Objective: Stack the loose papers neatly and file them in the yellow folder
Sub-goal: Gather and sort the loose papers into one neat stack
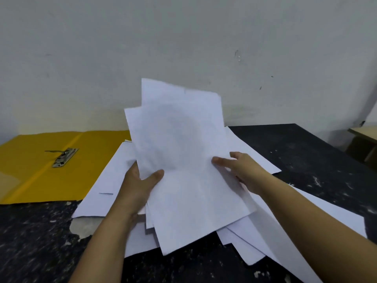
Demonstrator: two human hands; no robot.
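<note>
A loose sheaf of white papers (179,152) is raised off the table, its top edges uneven and fanned. My left hand (138,184) grips the sheaf's left edge, thumb on the front and fingers hidden behind. My right hand (240,168) holds the right edge with its thumb and fingers spread over the paper. More white sheets (255,237) lie scattered on the table beneath and to the right. The yellow folder (36,172) lies open and flat at the left, with its metal clip (65,157) near the fold.
The table (318,158) is black with white speckles and a chipped patch (81,225) near its front left. A grey wall stands right behind it. A beige piece of furniture (365,139) shows at the far right edge.
</note>
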